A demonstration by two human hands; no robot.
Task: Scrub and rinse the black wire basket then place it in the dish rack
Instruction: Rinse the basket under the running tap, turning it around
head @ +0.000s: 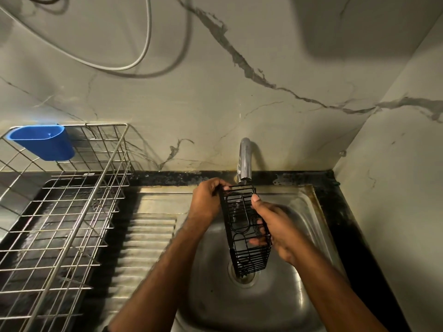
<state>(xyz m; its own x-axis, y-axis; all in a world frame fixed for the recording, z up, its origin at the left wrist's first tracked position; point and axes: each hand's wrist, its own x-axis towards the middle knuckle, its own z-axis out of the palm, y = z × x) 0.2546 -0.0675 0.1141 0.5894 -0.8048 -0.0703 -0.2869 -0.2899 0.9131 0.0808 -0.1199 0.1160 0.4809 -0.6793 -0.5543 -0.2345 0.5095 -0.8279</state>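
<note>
Head: steel sink, marble wall, black counter.

black wire basket | narrow, upended | dish rack | steel wire

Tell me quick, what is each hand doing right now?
Left hand: grips the top end of the black wire basket, held over the sink.
Right hand: holds the basket's side, fingers curled round it.

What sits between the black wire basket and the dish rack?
Nothing visible. Both hands, left hand and right hand, hold the black wire basket over the sink; only the ribbed drainboard separates it from the dish rack.
</note>
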